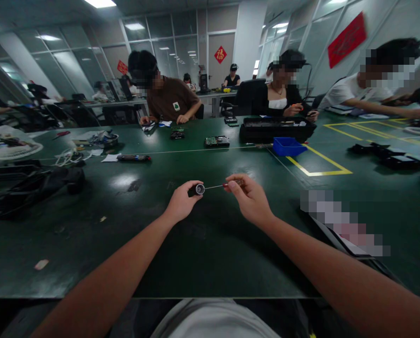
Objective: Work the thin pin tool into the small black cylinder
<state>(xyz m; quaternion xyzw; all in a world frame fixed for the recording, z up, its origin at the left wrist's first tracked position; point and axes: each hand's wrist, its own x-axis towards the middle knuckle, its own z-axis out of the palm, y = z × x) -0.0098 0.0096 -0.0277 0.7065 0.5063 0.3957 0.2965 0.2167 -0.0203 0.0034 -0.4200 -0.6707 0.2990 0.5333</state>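
Observation:
Between the thumb and fingers of my left hand (180, 203) sits a small dark cylindrical part (199, 189) with a pale ring at its open end. My right hand (251, 199) is closed round the handle of a screwdriver (215, 187), whose thin shaft points left. The shaft's tip reaches the edge of the cylindrical part; whether it touches or goes inside, I cannot tell. Both hands are held above the green table (210, 253), in front of my body. My fingers hide most of the screwdriver's handle.
A blue tray (289, 146) and a long black casing (276, 130) stand farther back. A circuit board (217, 141) lies mid-table. Black parts (37, 188) lie left, another dark tool (134, 158) nearer the middle. A flat blurred item (339, 225) lies right. Several people sit opposite.

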